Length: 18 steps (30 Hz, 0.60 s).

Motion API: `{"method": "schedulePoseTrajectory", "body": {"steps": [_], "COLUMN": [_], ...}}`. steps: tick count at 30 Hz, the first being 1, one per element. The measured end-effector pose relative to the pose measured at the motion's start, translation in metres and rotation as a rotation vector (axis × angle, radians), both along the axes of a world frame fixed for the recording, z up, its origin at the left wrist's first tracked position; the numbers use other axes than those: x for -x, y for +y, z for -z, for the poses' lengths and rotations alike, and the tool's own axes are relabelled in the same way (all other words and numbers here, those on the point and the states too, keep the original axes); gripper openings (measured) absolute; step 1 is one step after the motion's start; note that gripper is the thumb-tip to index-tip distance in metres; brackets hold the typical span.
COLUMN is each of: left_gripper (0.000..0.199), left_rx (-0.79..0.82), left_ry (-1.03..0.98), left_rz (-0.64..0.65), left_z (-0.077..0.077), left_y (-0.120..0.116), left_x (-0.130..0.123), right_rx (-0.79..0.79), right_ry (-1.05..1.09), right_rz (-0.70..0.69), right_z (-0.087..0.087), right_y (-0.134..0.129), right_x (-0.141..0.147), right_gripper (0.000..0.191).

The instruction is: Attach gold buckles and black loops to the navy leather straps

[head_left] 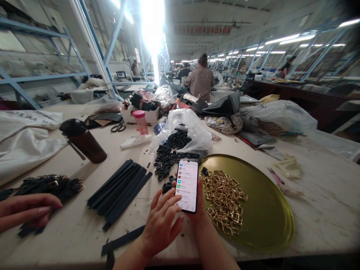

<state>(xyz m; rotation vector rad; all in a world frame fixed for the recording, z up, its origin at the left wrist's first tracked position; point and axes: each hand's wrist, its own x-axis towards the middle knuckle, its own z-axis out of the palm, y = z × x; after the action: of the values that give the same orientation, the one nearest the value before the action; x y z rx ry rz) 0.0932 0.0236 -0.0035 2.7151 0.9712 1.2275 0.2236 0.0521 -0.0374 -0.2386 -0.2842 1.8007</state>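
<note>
A smartphone (188, 185) with a lit screen showing a list is gripped in my right hand (200, 202), whose fingers wrap around its edge and back. My left hand (164, 215) lies over the phone's lower left part with fingers spread, fingertips at the screen, holding nothing. Under my left wrist is a black strip (123, 240). To the left lies a bundle of black strips (119, 191). Small black loops (176, 144) spill from a clear plastic bag (194, 127) behind the phone. Gold-coloured buckles (225, 202) are heaped on a round gold tray (264, 210) at right.
A co-worker's hand (30, 210) reaches in from the left beside black pieces with gold buckles (53, 185). A dark bottle (84, 140), scissors (118, 128) and a pink-lidded cup (140, 122) stand or lie farther back. Pink-handled snips (277, 176) lie right of the tray.
</note>
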Motion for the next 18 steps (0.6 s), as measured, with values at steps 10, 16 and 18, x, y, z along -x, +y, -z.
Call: {"method": "schedulePoseTrajectory", "body": {"steps": [10,16,18], "left_gripper": [0.007,0.016,0.029], "left_rx": [-0.082,-0.109,-0.127], "left_ry": [0.075,0.175,0.199], "left_rz": [0.137,0.015,-0.045], "left_z": [0.009,0.012,0.008], "left_y": [-0.006,0.004,0.008], "left_x": [0.002,0.002,0.001], "right_rx": [-0.011,-0.014,-0.005], "right_ry": [0.06,0.004,0.001], "right_rz": [-0.059,0.002,0.043], "right_z": [0.006,0.002,-0.001], "right_y": [0.004,0.002,0.001], "right_x": [-0.005,-0.003,-0.003], "right_gripper": [0.072,0.064,0.062]}}
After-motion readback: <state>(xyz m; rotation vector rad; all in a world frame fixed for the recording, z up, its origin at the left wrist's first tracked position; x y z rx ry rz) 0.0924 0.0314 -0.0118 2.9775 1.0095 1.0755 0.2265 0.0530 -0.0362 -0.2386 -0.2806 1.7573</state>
